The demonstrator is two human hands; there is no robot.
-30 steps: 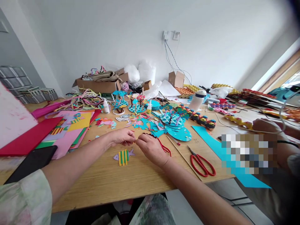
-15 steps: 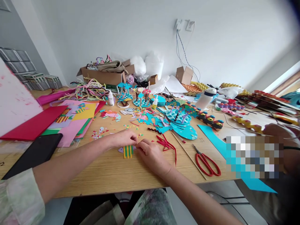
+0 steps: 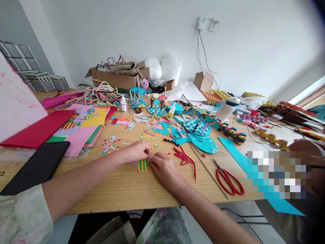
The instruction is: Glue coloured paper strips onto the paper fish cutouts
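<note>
A small purple paper fish with green and yellow stripes (image 3: 142,166) lies on the table between my hands. My left hand (image 3: 137,151) reaches over its top edge, thumb and fingers pinched together; what they hold is hidden. My right hand (image 3: 165,169) rests on the table with curled fingers closed at the fish's tail end, which they mostly cover. Tiny paper scraps (image 3: 110,144) lie beyond my left forearm. To the right of my right hand are a tangle of red strips (image 3: 184,156), a thin wooden stick (image 3: 210,173) and red-handled scissors (image 3: 230,181).
A black phone (image 3: 38,166) and coloured paper sheets (image 3: 81,135) lie at left. Glue bottles (image 3: 123,104), blue paper pieces (image 3: 200,132) and a plastic cup (image 3: 227,108) stand or lie farther back. A co-worker's arm (image 3: 317,179) is at right, by a blue strip (image 3: 235,154).
The view has shifted slightly, so everything sits a little farther right. Both hands stay at the fish, and my left hand now covers slightly more of its upper edge.
</note>
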